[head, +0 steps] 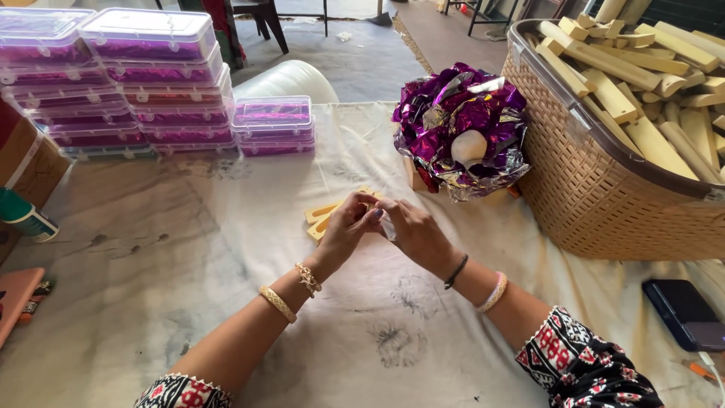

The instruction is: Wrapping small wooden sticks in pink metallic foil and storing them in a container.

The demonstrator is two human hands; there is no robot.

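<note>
Stained white cloth over the bench. Far left of the hands: stacked clear boxes with purple foil inside. Left hand and right hand meeting mid-cloth, fingers pinched shut on a small clear piece, just over yellowish wooden blocks. Further right: purple foil heap, then wicker basket of wood sticks.

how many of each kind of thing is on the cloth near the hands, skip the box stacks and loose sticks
Wicker basket: 1
Purple foil pile: 1
White lump on the foil: 1
Dark phone: 1
Pale wooden pieces by the left hand and right hand: about 2, partly hidden
Total: about 6
</note>
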